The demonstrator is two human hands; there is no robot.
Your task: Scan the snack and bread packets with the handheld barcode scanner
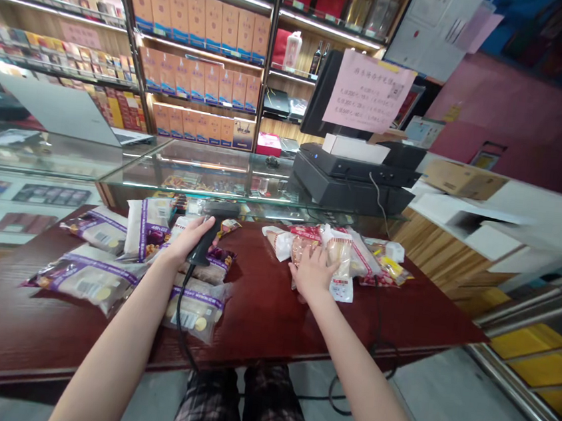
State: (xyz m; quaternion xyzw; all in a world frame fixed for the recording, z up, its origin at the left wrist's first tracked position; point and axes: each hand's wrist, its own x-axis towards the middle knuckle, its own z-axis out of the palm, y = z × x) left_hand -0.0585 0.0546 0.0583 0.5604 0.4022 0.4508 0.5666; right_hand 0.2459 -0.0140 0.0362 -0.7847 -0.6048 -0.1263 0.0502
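At the centre left of the frame, the left hand (190, 240) had its fingers wrapped around the handle of a black handheld scanner (201, 246), whose black cable (179, 307) ran down over the near edge of the surface (260, 315). Around and below it, at left to centre, lay at least five purple-banded packets (86, 278) with clear wrapping; "48H" could be read on the one standing near the middle of the group, and barcodes showed on others, their smaller print too blurred to read.

Right of centre, the right hand (313, 277) rested, fingers spread and not closed, upon a cluster of red-and-white packets (340, 250); these overlapped too much to count surely. A yellow-marked packet (395, 269) lay at the cluster's right end.

At the upper right, one pink notice (368, 92) on the monitor (317, 100) bore Chinese text, a QR code and lines with the figures 200, 300 and 500. At the upper centre, three rows of orange-and-blue boxes (213, 22) filled the shelves, about eight in the top row, their lettering illegible. Two dark bottles (316, 59) stood right of them. One laptop (65, 111) was at the left.
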